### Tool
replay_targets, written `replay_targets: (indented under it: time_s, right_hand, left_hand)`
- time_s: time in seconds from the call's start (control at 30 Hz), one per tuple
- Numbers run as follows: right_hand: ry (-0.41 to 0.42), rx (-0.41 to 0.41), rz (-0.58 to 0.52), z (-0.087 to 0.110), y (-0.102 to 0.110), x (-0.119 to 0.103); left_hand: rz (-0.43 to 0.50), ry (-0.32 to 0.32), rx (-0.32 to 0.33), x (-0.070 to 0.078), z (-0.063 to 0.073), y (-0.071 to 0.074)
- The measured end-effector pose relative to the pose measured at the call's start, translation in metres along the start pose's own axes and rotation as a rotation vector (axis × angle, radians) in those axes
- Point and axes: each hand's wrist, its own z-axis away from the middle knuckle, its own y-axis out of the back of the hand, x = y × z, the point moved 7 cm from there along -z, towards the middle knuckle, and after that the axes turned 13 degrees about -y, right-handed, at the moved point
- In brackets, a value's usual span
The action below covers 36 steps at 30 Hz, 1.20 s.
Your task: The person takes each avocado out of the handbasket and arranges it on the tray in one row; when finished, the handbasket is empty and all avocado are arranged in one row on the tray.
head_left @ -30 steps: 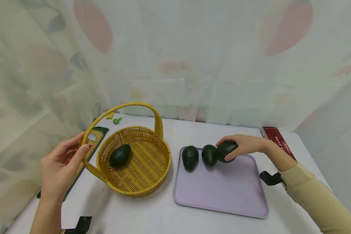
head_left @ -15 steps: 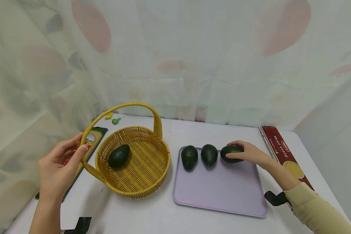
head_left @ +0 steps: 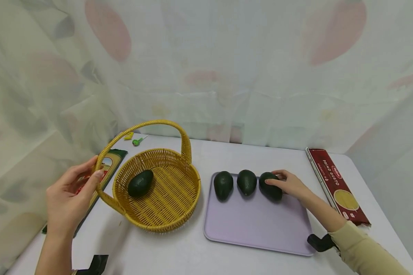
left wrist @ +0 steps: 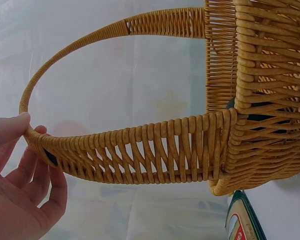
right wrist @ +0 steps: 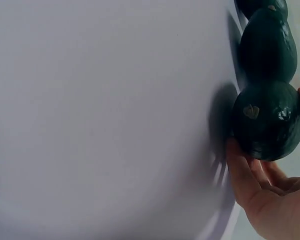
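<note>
My left hand (head_left: 69,193) pinches the arched handle (head_left: 160,122) of a yellow woven basket (head_left: 160,228) between thumb and fingers. In the left wrist view, that hand (left wrist: 30,190) grips the handle's bend. One dark green avocado (head_left: 140,183) lies inside the basket, at its left. On a lilac tray (head_left: 254,229), a row of avocados runs along the far edge: a left avocado (head_left: 223,185), a middle avocado (head_left: 246,182) and a right avocado (head_left: 268,188). My right hand (head_left: 290,186) holds the right one, its stem end (right wrist: 251,111) facing the right wrist camera.
A red spaghetti pack (head_left: 337,187) lies right of the tray. Left of the basket, a green pack (head_left: 115,162) is partly hidden by hand and handle. Small green (head_left: 136,142) and yellow objects (head_left: 129,136) sit behind the basket. A patterned curtain (head_left: 206,76) hangs behind the table.
My right hand has shifted the right avocado away from the middle one and turned it, so it lies slanted with one end towards me. My left hand stays on the basket handle.
</note>
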Motion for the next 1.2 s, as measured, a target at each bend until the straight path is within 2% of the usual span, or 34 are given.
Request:
replay_targets:
  time_s: [0.23,0.57,0.87,1.03,1.2]
  right_hand:
    - [-0.019,0.022,-0.041,0.000,-0.004,-0.001]
    - [-0.016,0.100,0.071,0.003,-0.007,-0.004]
    - [-0.008,0.089,0.099,0.003,-0.005,-0.004]
    - [0.012,0.091,0.115,0.006,-0.003,-0.006]
    - [0.089,0.153,0.149,0.011,0.005,-0.016]
  left_hand:
    - [-0.003,0.003,-0.004,-0.001,0.000,-0.001]
    - [-0.023,0.019,-0.009,-0.002,0.001,-0.002]
    - [-0.022,0.003,-0.007,-0.001,0.000,-0.001]
    - [-0.008,-0.016,-0.006,0.000,0.000,0.000]
    - [0.001,-0.019,-0.004,0.001,0.000,0.000]
